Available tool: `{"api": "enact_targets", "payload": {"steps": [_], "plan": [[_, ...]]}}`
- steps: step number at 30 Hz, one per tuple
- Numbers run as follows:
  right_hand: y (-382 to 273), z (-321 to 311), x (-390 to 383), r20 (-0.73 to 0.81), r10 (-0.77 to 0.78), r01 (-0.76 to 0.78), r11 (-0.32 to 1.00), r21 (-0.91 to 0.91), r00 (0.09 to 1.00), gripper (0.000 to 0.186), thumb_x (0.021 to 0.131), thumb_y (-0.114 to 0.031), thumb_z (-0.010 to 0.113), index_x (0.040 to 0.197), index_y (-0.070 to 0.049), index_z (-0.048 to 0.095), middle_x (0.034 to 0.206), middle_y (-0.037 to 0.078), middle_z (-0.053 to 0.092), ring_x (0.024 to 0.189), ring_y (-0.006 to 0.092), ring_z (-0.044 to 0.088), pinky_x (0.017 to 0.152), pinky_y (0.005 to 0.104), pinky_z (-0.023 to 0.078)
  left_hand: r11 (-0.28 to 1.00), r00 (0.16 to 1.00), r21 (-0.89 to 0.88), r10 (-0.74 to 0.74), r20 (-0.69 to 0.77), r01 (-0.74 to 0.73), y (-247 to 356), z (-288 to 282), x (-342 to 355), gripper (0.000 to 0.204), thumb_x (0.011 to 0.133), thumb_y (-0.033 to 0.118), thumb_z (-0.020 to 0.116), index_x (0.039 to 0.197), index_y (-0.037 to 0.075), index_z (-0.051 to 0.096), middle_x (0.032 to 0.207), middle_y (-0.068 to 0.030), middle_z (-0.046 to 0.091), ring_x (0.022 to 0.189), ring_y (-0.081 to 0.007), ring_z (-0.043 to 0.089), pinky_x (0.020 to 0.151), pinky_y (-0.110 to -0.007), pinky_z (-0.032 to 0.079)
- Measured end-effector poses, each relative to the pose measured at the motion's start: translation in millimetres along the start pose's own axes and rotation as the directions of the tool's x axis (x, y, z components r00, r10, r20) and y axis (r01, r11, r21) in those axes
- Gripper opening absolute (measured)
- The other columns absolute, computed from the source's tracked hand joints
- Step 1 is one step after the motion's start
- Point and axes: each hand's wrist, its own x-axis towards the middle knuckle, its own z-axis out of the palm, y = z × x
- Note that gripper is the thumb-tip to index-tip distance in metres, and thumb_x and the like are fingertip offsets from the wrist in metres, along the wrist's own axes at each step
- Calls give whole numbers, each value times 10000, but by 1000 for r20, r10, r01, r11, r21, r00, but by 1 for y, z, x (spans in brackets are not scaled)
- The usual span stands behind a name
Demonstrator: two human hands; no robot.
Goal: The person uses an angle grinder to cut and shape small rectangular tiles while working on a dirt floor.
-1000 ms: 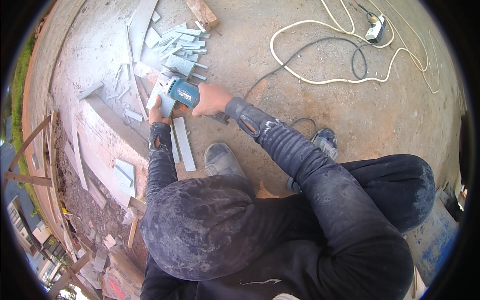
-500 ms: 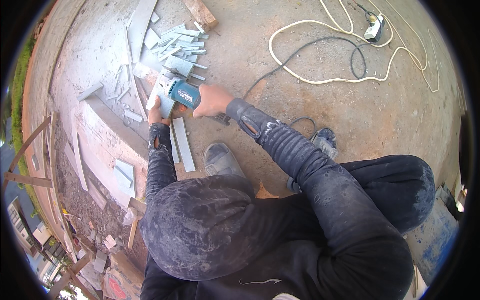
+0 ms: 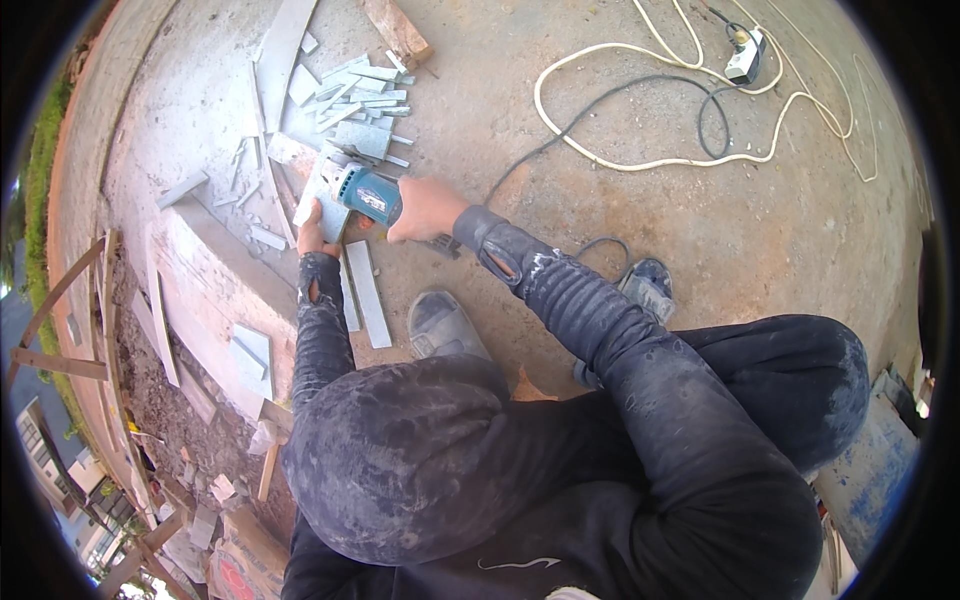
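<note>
My right hand is wrapped round the teal body of an angle grinder. The grinder's head sits over a pale grey tile piece, and its disc is hard to make out. My left hand grips the lower end of that tile piece, thumb on top. Just beyond the grinder lies a pile of cut tile strips. Two long tile strips rest on the ground between my left forearm and my shoe.
A wooden block lies beyond the pile. At the far right, a cream cable loops over the concrete to a white power strip. A dark cord runs from near the grinder. Tile offcuts and wooden boards line the left.
Almost nothing has moved. Both hands, the grinder and the tile piece keep about the same place, while the whole view shifts very slightly.
</note>
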Motion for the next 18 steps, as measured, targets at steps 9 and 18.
{"api": "enact_targets", "payload": {"steps": [9, 18], "plan": [[-22, -14, 3, 42, 25, -25, 1000, -4, 999, 631, 569, -323, 767, 1049, 63, 628, 985, 264, 688, 912, 382, 687, 790, 416, 552, 999, 1000, -44, -22, -3, 22, -2, 4, -5, 370, 972, 246, 623, 1285, 59, 559, 1197, -120, 655, 1048, -292, 661, 901, -440, 544], [-35, -13, 32, 21, 27, -26, 999, -26, 999, 515, 549, -294, 756, 915, 63, 694, 936, 276, 698, 900, 377, 702, 769, 412, 572, 999, 999, -13, -34, -22, 34, 0, 9, -12, 358, 977, 244, 615, 1273, 49, 563, 1168, -129, 670, 1013, -293, 674, 869, -428, 557]]}}
